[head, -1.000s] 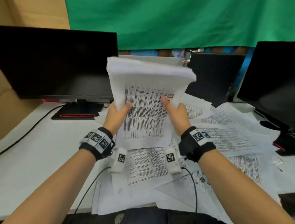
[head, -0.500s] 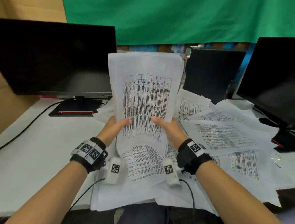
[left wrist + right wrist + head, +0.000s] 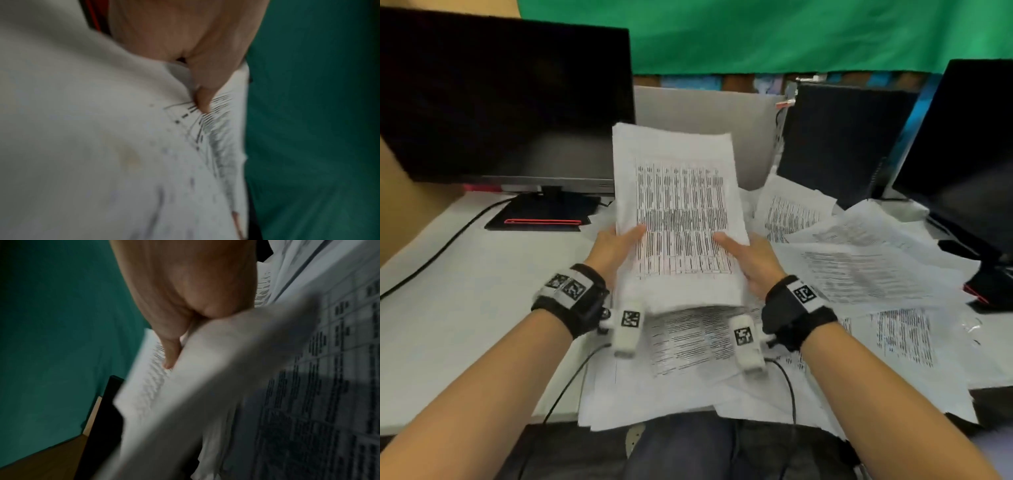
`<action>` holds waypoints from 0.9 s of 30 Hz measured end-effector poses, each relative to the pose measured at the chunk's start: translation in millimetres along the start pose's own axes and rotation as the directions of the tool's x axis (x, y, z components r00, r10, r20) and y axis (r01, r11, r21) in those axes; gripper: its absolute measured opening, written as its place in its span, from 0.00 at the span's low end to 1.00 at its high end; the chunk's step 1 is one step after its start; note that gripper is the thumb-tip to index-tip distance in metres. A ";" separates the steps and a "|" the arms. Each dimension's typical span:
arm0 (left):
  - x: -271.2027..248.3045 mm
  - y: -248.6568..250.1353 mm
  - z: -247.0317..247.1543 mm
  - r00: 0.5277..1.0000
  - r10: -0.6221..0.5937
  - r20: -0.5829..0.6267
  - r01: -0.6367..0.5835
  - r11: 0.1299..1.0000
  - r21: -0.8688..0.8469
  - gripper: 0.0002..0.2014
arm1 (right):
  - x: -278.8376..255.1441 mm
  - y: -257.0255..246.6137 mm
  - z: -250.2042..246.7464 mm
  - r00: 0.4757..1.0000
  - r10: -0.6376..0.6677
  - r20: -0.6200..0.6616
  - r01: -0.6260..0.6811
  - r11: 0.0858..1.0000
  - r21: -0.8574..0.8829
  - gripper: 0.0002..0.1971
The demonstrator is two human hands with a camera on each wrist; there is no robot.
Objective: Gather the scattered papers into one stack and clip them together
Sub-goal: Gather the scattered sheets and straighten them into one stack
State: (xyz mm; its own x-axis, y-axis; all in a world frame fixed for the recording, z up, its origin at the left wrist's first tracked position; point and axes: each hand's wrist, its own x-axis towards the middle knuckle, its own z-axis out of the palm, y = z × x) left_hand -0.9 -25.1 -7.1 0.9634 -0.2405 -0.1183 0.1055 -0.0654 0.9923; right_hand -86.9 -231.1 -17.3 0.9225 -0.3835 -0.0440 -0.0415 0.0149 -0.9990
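Both hands grasp one stack of papers [image 3: 681,219] by its long sides, lower half, thumbs pressed on the printed top sheet. Stack stands tilted up above the desk, bottom edge hanging just over the loose sheets beneath.

Far left: white desk [image 3: 458,308], a black cable [image 3: 438,253] running across it. Behind, a dark monitor [image 3: 506,102] on a black base with a red stripe [image 3: 542,221].

Left hand [image 3: 616,250]: thumb on the front of the stack near the left edge, fingers behind, out of sight. Left wrist view confirms the pinch, thumb [image 3: 202,95] lying over printed table lines. Black wristband with a marker tag [image 3: 571,294], white tagged unit hanging below.

Centre: stack's top sheet shows a dense table. Grey laptop lid [image 3: 705,113] upright behind the stack. Under it, scattered papers [image 3: 688,342] overlapping on the desk, some over the near edge.

Right hand [image 3: 750,260]: thumb on the front near the right edge. Right wrist view shows a fingertip [image 3: 169,360] against the sheets' edge; picture blurred.

Right: more loose sheets [image 3: 859,274] spread flat, overlapping. Black box [image 3: 839,147] behind them, second dark monitor [image 3: 969,154] at far right. Green cloth [image 3: 791,34] across the back.
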 end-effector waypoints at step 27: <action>10.0 -46.3 -31.8 0.984 -0.171 0.041 0.149 0.936 0.320 0.26 | -4.4 32.5 -4.6 0.887 0.409 0.212 -0.385 0.911 -0.148 0.11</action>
State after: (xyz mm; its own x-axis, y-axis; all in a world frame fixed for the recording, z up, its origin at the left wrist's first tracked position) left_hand 11.6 6.3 -53.0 0.9204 -0.2650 -0.2875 0.1637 -0.4066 0.8988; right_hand -94.1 -233.2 -49.6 0.8830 -0.1383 -0.4485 -0.4496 0.0249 -0.8929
